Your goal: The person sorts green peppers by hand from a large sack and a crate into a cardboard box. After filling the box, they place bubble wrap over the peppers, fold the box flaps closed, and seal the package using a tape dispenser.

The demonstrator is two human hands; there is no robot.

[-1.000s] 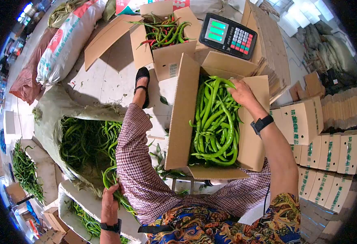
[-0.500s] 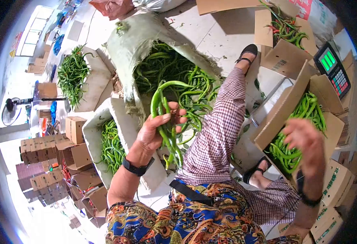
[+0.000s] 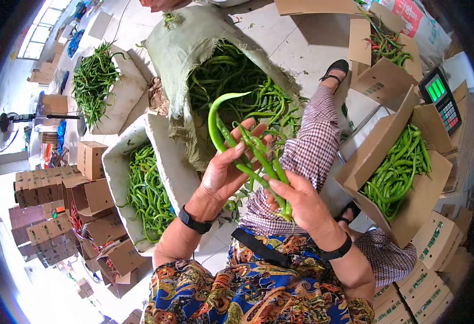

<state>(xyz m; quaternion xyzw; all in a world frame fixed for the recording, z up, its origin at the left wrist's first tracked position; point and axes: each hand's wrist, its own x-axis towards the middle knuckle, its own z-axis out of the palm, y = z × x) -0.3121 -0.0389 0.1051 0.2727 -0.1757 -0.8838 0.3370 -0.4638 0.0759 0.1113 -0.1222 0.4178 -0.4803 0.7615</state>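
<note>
Green peppers (image 3: 263, 160) — across L fingers (image 3: 230, 156), btwn R fingers (image 3: 283, 189)

Print on the cartons (image 3: 430, 240), sack (image 3: 416, 28) and scale (image 3: 441, 101) cannot be read.

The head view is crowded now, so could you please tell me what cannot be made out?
In the head view:
Number of held green chili peppers: they overlap, and the left hand and right hand cover parts.
Bottom of the carton: hidden under its heaped peppers.
Digits on the digital scale: too small.
Reddish sack: cut off by the top edge.
</note>
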